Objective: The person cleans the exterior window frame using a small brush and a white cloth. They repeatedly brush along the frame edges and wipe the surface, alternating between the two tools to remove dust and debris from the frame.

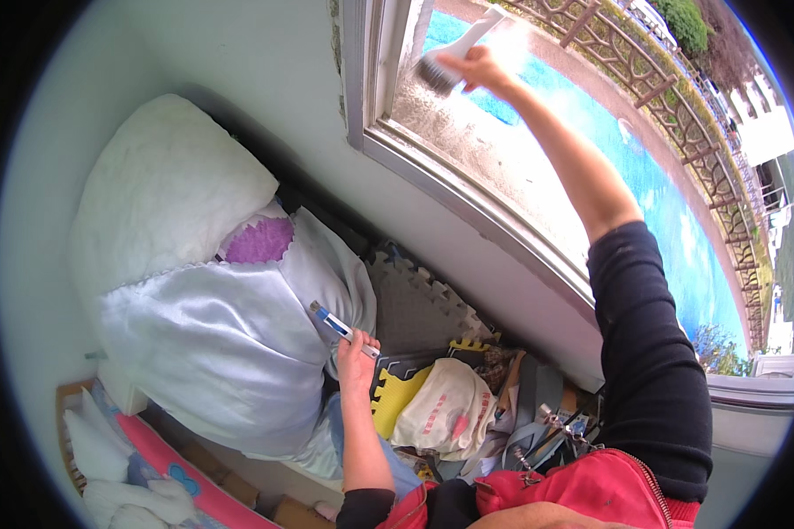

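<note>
My right hand [480, 68] reaches out through the window opening, closed around a white-handled brush [460, 49] with dark bristles. The bristles are over or against the dusty outer ledge [489, 155]; which of the two I cannot tell. The brush is slightly blurred. Lower down, inside the room, my left hand [357, 360] grips a slim white and blue tool [339, 327] with short bristles at its far tip, held in front of a silvery satin cover [238, 330]. The window frame [437, 173] runs diagonally between the ledge and the indoor wall.
A large white padded bundle [172, 192] leans by the wall at left. Grey foam mats [417, 304], a yellow foam mat [397, 393] and a cream cloth bag [446, 410] lie below the window. A child's bed with pink edging [152, 436] is lower left. Outside runs a railing [675, 125].
</note>
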The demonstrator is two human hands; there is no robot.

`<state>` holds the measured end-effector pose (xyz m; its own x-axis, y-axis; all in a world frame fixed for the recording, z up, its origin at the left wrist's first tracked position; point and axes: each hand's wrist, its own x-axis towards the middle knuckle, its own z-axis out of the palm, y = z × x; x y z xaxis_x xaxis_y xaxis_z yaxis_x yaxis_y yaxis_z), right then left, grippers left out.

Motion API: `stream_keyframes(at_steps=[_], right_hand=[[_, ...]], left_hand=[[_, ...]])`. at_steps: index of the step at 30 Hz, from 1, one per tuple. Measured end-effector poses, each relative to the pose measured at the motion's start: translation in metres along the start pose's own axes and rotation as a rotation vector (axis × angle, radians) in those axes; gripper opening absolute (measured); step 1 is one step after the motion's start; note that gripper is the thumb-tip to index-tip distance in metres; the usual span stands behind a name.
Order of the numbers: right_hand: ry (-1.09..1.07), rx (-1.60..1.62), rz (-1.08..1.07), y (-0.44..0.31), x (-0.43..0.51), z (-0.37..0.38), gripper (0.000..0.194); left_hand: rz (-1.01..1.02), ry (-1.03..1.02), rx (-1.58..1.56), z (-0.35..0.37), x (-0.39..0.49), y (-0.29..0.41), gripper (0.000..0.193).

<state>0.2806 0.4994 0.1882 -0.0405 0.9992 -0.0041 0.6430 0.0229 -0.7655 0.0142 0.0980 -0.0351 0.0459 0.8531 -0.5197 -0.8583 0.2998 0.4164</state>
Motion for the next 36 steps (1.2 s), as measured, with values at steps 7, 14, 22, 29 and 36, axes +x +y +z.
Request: stream_keyframes(at_steps=[7,14,22,29,36], right_hand=[[0.279,-0.22,-0.028,0.012,-0.002,0.002,0.042],[-0.13,0.091,-0.028,0.045,-0.101,-0.032,0.05],[0.108,0.182,-0.01,0.069,-0.192,-0.083,0.043],[0.302,-0.311,0.277,0.129,-0.222,-0.165,0.041],[-0.066,0.016,0.431,0.156,-0.298,-0.183,0.036]], left_hand=[[-0.01,0.014,0.054,0.003,-0.003,-0.001,0.014],[-0.018,-0.074,0.03,0.001,0.003,-0.008,0.014],[-0.052,-0.08,0.055,0.002,0.002,-0.019,0.011],[-0.055,-0.04,0.142,-0.003,-0.002,-0.021,0.013],[-0.118,-0.093,0.11,-0.006,0.002,-0.03,0.012]])
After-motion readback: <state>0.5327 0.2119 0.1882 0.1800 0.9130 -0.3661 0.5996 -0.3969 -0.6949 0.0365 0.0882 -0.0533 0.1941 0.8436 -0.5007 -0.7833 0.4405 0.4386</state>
